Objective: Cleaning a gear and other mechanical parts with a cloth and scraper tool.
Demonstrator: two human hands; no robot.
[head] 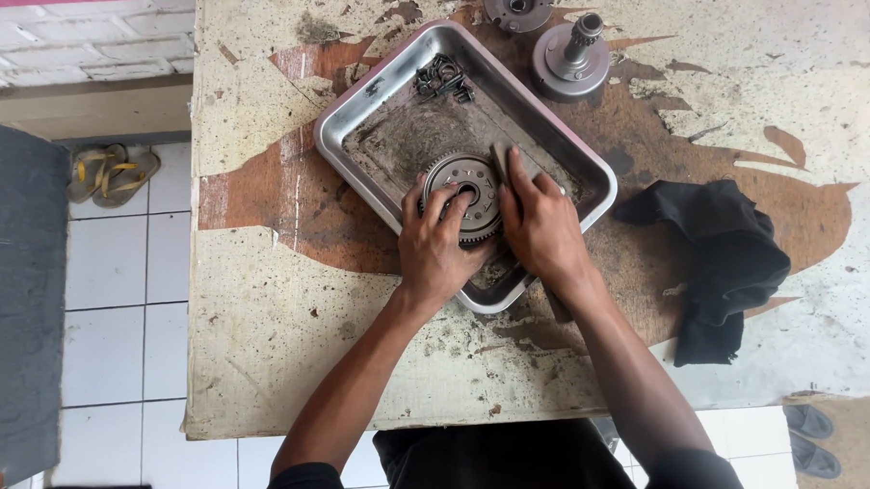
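Observation:
A round toothed metal clutch gear (462,178) lies in a dirty steel tray (362,112) on a worn table. My left hand (437,249) grips the gear's near side, fingers over its face. My right hand (539,224) rests beside the gear and holds a small brush-like tool (502,160) against its right edge. A small heap of dark metal parts (445,78) sits in the tray's far corner.
Two round metal clutch parts (570,54) (518,4) stand beyond the tray at the table's far edge. A black rag (726,264) lies to the right. Sandals (110,172) rest on the tiled floor at left, and more footwear (812,439) at lower right.

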